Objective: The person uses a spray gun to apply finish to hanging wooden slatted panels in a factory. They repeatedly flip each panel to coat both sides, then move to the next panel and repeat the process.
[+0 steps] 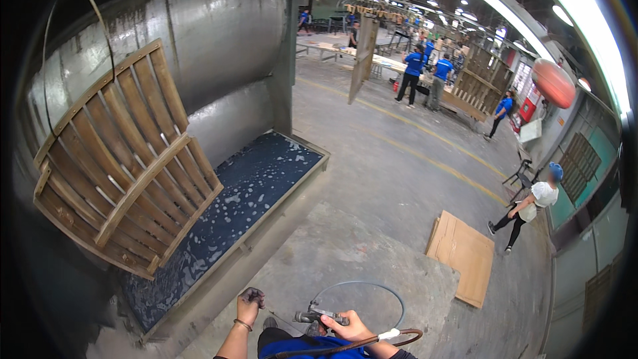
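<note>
- Right hand: wrapped around a spray gun, with the thumb over its rear part. The grip is engaged on the gun.
- Spray gun: seated within the right-hand grip, its front end projecting left of the fingers, toward the left hand.
- Thin grey-blue hose: loops forward of the grip and curves back down on its right, near the wrist.
- Brown hose: passes just behind and to the right of the grip; a white wrap encircles the hose section beside the wrist.
- Left hand: left of the grip and apart from the gun. Fingers are curled and darkly stained; whether they enclose anything cannot be determined. A bracelet circles the wrist.
- Slatted wooden panel: forward and left of the grip, well apart from both hands. It stands tilted, with a curved crosspiece over its slats; a wire runs down to its upper part.
- Trough: forward-left of the grip, below the panel, its dark blue bottom area mottled with pale patches.
- Metal booth wall: beyond the panel.
- Cardboard: flat on the floor, forward-right of the grip.
- Person in a white top: farther right, beyond the cardboard.
</note>
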A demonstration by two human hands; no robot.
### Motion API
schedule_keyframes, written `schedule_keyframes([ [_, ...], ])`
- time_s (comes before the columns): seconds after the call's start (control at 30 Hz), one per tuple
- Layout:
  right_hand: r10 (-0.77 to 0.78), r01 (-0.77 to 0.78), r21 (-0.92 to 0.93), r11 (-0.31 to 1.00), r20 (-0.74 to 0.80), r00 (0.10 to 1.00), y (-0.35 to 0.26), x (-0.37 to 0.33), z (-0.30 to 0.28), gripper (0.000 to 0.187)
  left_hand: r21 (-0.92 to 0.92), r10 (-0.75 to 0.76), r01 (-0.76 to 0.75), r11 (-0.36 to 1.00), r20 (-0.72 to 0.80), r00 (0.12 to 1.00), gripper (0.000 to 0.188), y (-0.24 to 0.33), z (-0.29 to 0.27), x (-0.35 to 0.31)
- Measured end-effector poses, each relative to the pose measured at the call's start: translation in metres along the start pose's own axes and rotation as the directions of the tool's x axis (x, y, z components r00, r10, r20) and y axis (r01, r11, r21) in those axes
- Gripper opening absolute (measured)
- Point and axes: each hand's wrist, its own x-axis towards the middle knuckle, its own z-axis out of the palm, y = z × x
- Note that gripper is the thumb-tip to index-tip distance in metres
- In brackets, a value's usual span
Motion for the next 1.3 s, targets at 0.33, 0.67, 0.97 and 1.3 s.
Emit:
schedule_keyframes([
  [0.33,0.135,-0.127,-0.048,0.991,0.263,0.955,0.025,0.054,0.013,0.043,0.012,-0.194,0.202,0.979,-0.236,0.952,0.022,0.002,-0.038,-0.044],
  [0.67,0.034,-0.023,-0.034,0.999,0.387,0.921,-0.009,0.076,0.030,0.049,-0.107,-0.209,0.185,0.977,-0.301,0.930,0.025,0.010,-0.065,-0.045],
  [0.97,-0.012,0.064,-0.119,0.991,0.391,0.920,-0.054,0.080,0.089,0.047,-0.166,-0.051,-0.021,0.986,-0.417,0.907,0.021,0.010,-0.139,-0.048],
  [1.3,-0.067,0.113,-0.072,0.991,0.466,0.882,-0.071,0.086,0.170,0.053,-0.150,0.024,-0.127,0.980,-0.551,0.834,0.018,0.010,-0.237,-0.066],
])
